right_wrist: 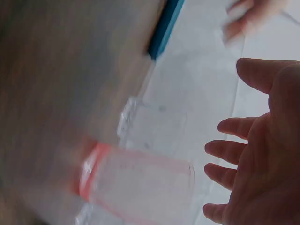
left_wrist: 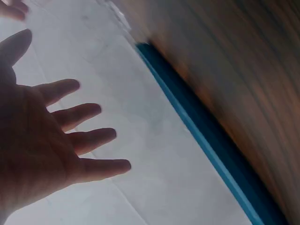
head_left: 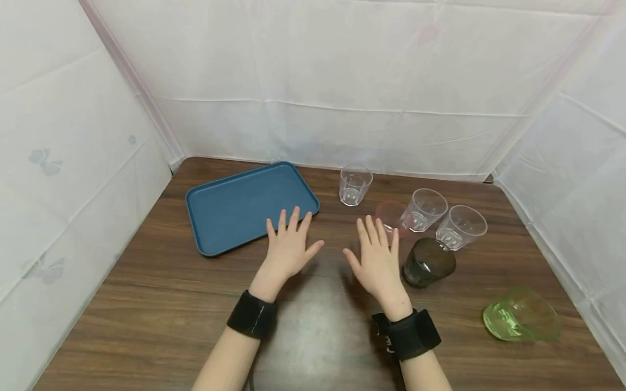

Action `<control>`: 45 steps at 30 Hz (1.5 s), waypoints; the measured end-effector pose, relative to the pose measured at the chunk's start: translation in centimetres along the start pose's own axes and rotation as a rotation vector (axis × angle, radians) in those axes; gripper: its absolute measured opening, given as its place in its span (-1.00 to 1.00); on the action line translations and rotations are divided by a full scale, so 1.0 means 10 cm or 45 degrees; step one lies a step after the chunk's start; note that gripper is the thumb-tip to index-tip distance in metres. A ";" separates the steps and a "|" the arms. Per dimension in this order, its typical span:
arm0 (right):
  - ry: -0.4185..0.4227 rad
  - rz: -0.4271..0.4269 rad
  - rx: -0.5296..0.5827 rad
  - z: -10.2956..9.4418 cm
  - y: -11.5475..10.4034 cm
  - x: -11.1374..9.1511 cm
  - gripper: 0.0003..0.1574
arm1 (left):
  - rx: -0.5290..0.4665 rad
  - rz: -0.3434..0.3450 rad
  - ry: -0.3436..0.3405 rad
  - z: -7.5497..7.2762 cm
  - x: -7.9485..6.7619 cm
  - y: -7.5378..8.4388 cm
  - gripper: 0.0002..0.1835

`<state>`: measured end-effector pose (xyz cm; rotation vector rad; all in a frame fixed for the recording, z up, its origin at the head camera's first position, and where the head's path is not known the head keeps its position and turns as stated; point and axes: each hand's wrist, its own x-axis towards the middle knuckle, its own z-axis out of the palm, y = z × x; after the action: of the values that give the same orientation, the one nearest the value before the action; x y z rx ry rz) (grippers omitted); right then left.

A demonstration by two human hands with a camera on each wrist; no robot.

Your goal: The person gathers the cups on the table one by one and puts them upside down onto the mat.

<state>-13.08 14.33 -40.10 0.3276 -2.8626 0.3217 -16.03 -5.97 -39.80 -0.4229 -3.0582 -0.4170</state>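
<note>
- Hands — left hand [head_left: 287,251], right hand [head_left: 379,263] — splayed, holding nothing, frame centre.
- Risk: sideways sweep could topple dark glass [head_left: 418,268] beside right hand, right of centre.

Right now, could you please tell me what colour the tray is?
The tray is dark blue, seen best in the head view.

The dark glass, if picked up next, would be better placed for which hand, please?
Probably the right hand: it is empty and close beside the dark glass, while the left hand is farther away, near the blue tray.
</note>
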 end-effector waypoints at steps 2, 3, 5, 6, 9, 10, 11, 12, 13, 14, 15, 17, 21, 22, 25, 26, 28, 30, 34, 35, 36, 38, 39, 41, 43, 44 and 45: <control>0.032 0.034 -0.013 -0.05 0.09 0.00 -0.11 | -0.006 -0.050 -0.038 0.01 0.01 -0.08 -0.21; 0.040 0.054 -0.015 -0.08 0.13 -0.01 -0.11 | -0.003 -0.076 -0.062 0.02 0.02 -0.12 -0.21; 0.058 0.090 -0.019 -0.14 0.22 -0.04 -0.11 | -0.005 -0.116 -0.123 0.04 0.01 -0.19 -0.21; 0.067 0.105 -0.018 -0.17 0.26 -0.05 -0.11 | -0.012 -0.130 -0.152 0.05 0.01 -0.22 -0.21; 0.084 0.146 -0.008 -0.24 0.36 -0.07 -0.11 | -0.016 -0.150 -0.217 0.07 0.01 -0.28 -0.20; 0.091 0.157 -0.008 -0.26 0.39 -0.08 -0.11 | -0.023 -0.155 -0.231 0.08 0.01 -0.29 -0.19; 0.096 0.168 -0.007 -0.28 0.42 -0.09 -0.11 | -0.032 -0.160 -0.239 0.08 0.01 -0.30 -0.19; 0.099 0.178 -0.009 -0.29 0.45 -0.09 -0.11 | -0.041 -0.167 -0.244 0.08 0.01 -0.31 -0.19; 0.099 0.187 -0.012 -0.30 0.47 -0.10 -0.11 | -0.047 -0.175 -0.248 0.08 0.01 -0.32 -0.19; 0.098 0.195 -0.012 -0.32 0.50 -0.10 -0.11 | -0.060 -0.185 -0.253 0.08 0.02 -0.32 -0.18; 0.097 0.204 -0.011 -0.33 0.52 -0.11 -0.10 | -0.070 -0.197 -0.265 0.07 0.02 -0.32 -0.18; 0.092 0.223 -0.013 -0.35 0.56 -0.12 -0.11 | -0.075 -0.218 -0.291 0.06 0.01 -0.33 -0.18; 0.072 0.261 -0.015 -0.38 0.65 -0.17 -0.12 | -0.049 -0.228 -0.321 0.06 0.01 -0.32 -0.18; 0.068 0.270 -0.020 -0.39 0.67 -0.18 -0.13 | -0.039 -0.227 -0.323 0.06 0.01 -0.32 -0.18; 0.056 0.293 -0.021 -0.40 0.72 -0.22 -0.14 | -0.020 -0.228 -0.320 0.07 0.02 -0.31 -0.18; 0.052 0.302 -0.018 -0.41 0.73 -0.23 -0.14 | -0.015 -0.231 -0.321 0.06 0.03 -0.31 -0.19; 0.042 0.319 -0.015 -0.40 0.76 -0.24 -0.15 | -0.013 -0.237 -0.325 0.06 0.03 -0.30 -0.19; 0.025 0.338 -0.008 -0.40 0.78 -0.24 -0.15 | -0.014 -0.244 -0.330 0.06 0.03 -0.29 -0.19; -0.004 0.361 -0.013 -0.39 0.81 -0.25 -0.12 | -0.009 -0.238 -0.339 0.06 0.01 -0.27 -0.19; -0.009 0.363 -0.016 -0.39 0.82 -0.26 -0.11 | -0.006 -0.236 -0.342 0.06 0.01 -0.26 -0.20; -0.013 0.365 -0.019 -0.38 0.82 -0.26 -0.09 | -0.003 -0.233 -0.345 0.06 0.00 -0.26 -0.21; -0.013 0.365 -0.027 -0.37 0.82 -0.26 -0.06 | -0.004 -0.225 -0.343 0.06 -0.02 -0.25 -0.22; -0.009 0.365 -0.028 -0.36 0.83 -0.26 -0.06 | -0.006 -0.223 -0.337 0.06 -0.02 -0.24 -0.23; 0.019 0.365 -0.029 -0.33 0.82 -0.26 -0.08 | -0.008 -0.222 -0.331 0.05 -0.04 -0.24 -0.24; 0.059 0.366 -0.033 -0.30 0.82 -0.25 -0.12 | -0.007 -0.219 -0.324 0.04 -0.05 -0.24 -0.26; 0.082 0.367 -0.036 -0.28 0.82 -0.25 -0.15 | -0.006 -0.218 -0.326 0.04 -0.06 -0.24 -0.26; 0.104 0.368 -0.040 -0.26 0.83 -0.25 -0.18 | -0.005 -0.217 -0.329 0.04 -0.06 -0.23 -0.27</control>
<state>-12.21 23.30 -39.86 -0.1059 -2.8283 0.3329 -16.04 -8.20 -40.83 -0.2332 -3.3597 -0.4027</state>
